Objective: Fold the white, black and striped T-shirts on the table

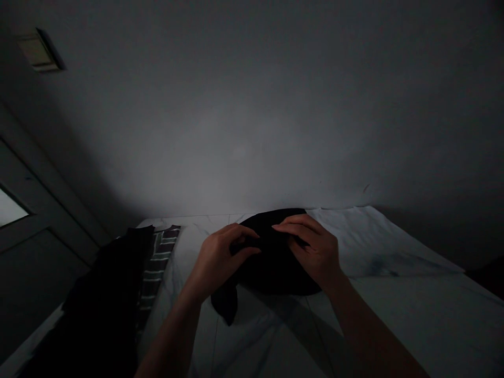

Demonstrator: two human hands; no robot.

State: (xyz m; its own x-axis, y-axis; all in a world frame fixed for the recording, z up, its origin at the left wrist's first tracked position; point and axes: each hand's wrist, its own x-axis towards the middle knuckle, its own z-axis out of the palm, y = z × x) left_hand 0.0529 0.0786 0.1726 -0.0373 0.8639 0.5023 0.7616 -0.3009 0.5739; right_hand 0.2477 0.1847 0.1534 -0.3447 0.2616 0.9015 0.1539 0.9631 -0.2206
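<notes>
A black cloth or garment [275, 273] is spread in front of me on the marble-patterned surface; its folds are lost in the dark. A narrow black end of it [225, 306] trails to the left. My left hand [224, 254] is over its left part, thumb and index fingertips apart. Over the right part is my right hand [311, 244], its fingers stretched toward the left hand and its thumb lower down. A short gap separates the two hands. Whether the fingertips press on the cloth cannot be made out.
Dark clothes [98, 299] lie along the left side, beside a striped cloth [159, 254]. A white cloth [354, 236] lies at the back right. The pale surface [252, 341] meets a grey wall [252, 131]. A door [35, 252] stands at left, below a wall switch plate [39, 51].
</notes>
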